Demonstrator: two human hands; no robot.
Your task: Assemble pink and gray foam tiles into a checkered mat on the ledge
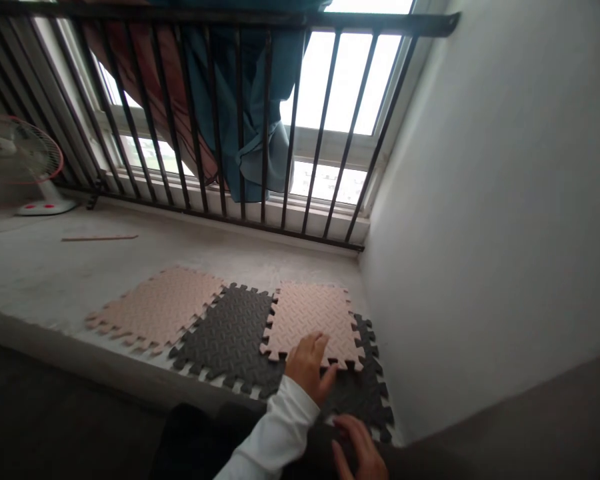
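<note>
left hand (pixel 307 367) over pink square foam tile (pixel 313 312), right hand (pixel 359 453) by pale flat ledge's (pixel 30 280) near right corner; thumbs apart from fingers. lopsided push might skew tile.

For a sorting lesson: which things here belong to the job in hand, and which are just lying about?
Job:
left pale pink jigsaw foam tile
matching right tile, by left hand
dark grey jigsaw foam matting

Just there:
white and red fan
thin reddish strip
black metal railing
teal fabric curtain

Right hand (pixel 367 455) only partial (bottom edge)
</note>
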